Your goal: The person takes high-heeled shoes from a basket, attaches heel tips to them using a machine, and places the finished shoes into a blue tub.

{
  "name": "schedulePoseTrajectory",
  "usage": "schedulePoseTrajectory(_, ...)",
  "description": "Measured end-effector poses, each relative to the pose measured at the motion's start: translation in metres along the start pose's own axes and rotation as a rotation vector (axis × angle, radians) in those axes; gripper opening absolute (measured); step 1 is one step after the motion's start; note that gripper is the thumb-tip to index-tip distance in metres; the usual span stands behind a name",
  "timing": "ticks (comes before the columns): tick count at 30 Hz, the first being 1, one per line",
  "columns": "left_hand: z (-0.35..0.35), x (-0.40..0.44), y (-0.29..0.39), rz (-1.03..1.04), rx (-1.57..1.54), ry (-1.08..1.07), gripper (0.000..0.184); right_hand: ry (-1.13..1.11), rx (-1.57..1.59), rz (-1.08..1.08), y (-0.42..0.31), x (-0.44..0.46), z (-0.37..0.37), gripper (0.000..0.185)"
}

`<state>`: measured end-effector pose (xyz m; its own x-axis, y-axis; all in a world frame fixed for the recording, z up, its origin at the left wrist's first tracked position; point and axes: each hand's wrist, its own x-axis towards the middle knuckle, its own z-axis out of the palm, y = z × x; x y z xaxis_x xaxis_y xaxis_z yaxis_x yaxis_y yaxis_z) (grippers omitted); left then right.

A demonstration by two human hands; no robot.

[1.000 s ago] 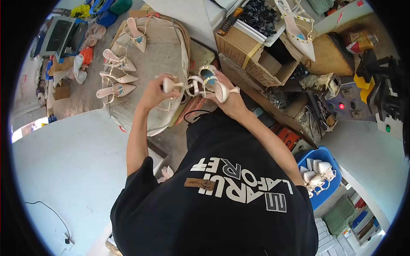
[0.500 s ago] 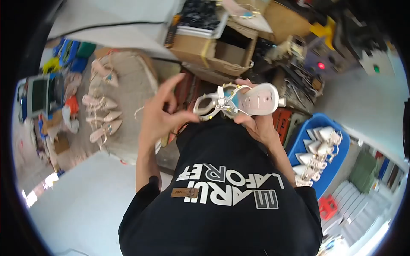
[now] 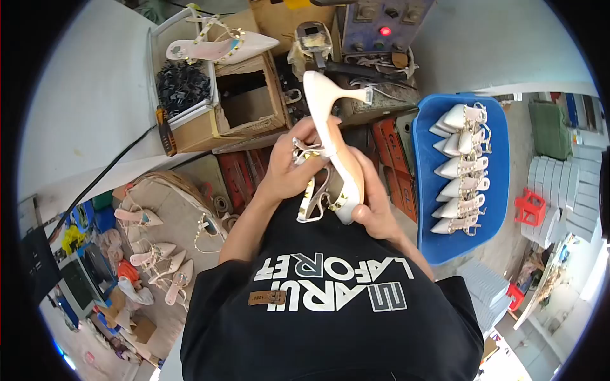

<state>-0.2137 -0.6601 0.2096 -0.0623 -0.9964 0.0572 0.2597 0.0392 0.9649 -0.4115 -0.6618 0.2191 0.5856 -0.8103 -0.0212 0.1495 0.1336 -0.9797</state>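
Observation:
A pale heeled shoe [image 3: 332, 136] with studded straps is held in front of my chest, its heel up and turned to the right. My left hand [image 3: 289, 164] grips the straps and the side of the shoe, with the fingers closed. Round the front part of the shoe, near its toe, my right hand [image 3: 376, 202] is closed, the thumb by the toe. Fingers partly hide the straps. To the right, a blue tub [image 3: 427, 246] holds several similar pale shoes [image 3: 462, 167] in a column.
Another studded shoe [image 3: 244, 47] lies above a white tray of black pieces [image 3: 184, 86], beside an open cardboard box [image 3: 251, 108]. An orange-handled screwdriver [image 3: 166, 132] leans there. More shoes [image 3: 152, 254] lie on a round covered surface at left. A machine panel [image 3: 381, 25] stands at top.
The view has swung right, bringing the blue tub nearer. My left hand, apart from the shoe half a second ago, now grips its straps. The shoe has turned from sole-end right to heel up.

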Motion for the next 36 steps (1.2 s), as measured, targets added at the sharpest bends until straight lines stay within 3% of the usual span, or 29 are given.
schedulePoseTrajectory(1, 0.01, 0.006, -0.005, 0.099, 0.016, 0.085, 0.045, 0.014, -0.004, 0.008, -0.002, -0.002, -0.004, 0.09)
schedulePoseTrajectory(3, 0.005, 0.013, -0.01, 0.137, 0.439, 0.124, 0.036, 0.139, -0.146, -0.006, -0.01, 0.002, -0.013, 0.083)
schedulePoseTrajectory(4, 0.012, 0.02, -0.003, 0.166, 0.426, 0.251, 0.026, 0.26, -0.169, -0.01, -0.009, 0.005, -0.013, 0.078)
schedulePoseTrajectory(5, 0.005, 0.027, -0.01, 0.195, 0.422, 0.282, 0.019, 0.345, -0.468, -0.097, -0.011, 0.012, -0.017, 0.077)
schedulePoseTrajectory(7, -0.005, 0.04, -0.015, 0.086, 0.394, 0.319, 0.013, 0.441, -0.918, -0.153, -0.017, 0.03, -0.014, 0.075)
schedulePoseTrajectory(10, -0.028, 0.061, -0.037, -0.093, 0.304, 0.4, 0.015, 0.522, -1.028, -0.279, -0.008, 0.076, -0.003, 0.073)
schedulePoseTrajectory(11, -0.041, 0.067, -0.047, -0.137, 0.278, 0.419, 0.017, 0.523, -1.03, -0.277, -0.004, 0.088, -0.001, 0.073)
schedulePoseTrajectory(12, -0.046, 0.074, -0.058, 0.003, 0.244, 0.489, 0.022, 0.515, -1.03, -0.265, 0.0, 0.099, 0.0, 0.072)
schedulePoseTrajectory(13, -0.058, 0.074, -0.054, -0.139, 0.145, 0.459, 0.021, 0.507, -1.031, -0.255, 0.001, 0.106, 0.003, 0.072)
schedulePoseTrajectory(21, -0.107, 0.084, -0.071, -0.153, -0.221, 0.595, 0.035, 0.523, -1.136, -0.208, -0.007, 0.123, 0.019, 0.066)
schedulePoseTrajectory(23, -0.12, 0.083, -0.078, -0.145, -0.303, 0.561, 0.027, 0.53, -1.151, -0.206, -0.008, 0.124, 0.021, 0.065)
schedulePoseTrajectory(25, -0.134, 0.081, -0.093, 0.098, -0.685, 0.615, 0.017, 0.542, -1.157, -0.192, -0.009, 0.124, 0.025, 0.065)
schedulePoseTrajectory(26, -0.145, 0.081, -0.103, 0.125, -0.81, 0.626, 0.017, 0.552, -1.157, -0.177, -0.01, 0.124, 0.027, 0.066)
schedulePoseTrajectory(27, -0.15, 0.084, -0.114, 0.121, -0.812, 0.62, 0.017, 0.558, -1.16, -0.175, -0.009, 0.123, 0.027, 0.066)
schedulePoseTrajectory(29, -0.151, 0.089, -0.118, 0.04, -0.695, 0.827, 0.018, 0.527, -1.149, -0.165, -0.011, 0.124, 0.025, 0.066)
schedulePoseTrajectory(32, -0.149, 0.09, -0.12, 0.026, -0.672, 0.806, 0.011, 0.502, -1.171, -0.134, -0.015, 0.125, 0.022, 0.066)
schedulePoseTrajectory(36, -0.151, 0.087, -0.117, -0.073, -0.588, 0.78, 0.019, 0.5, -1.176, -0.113, -0.019, 0.125, 0.023, 0.067)
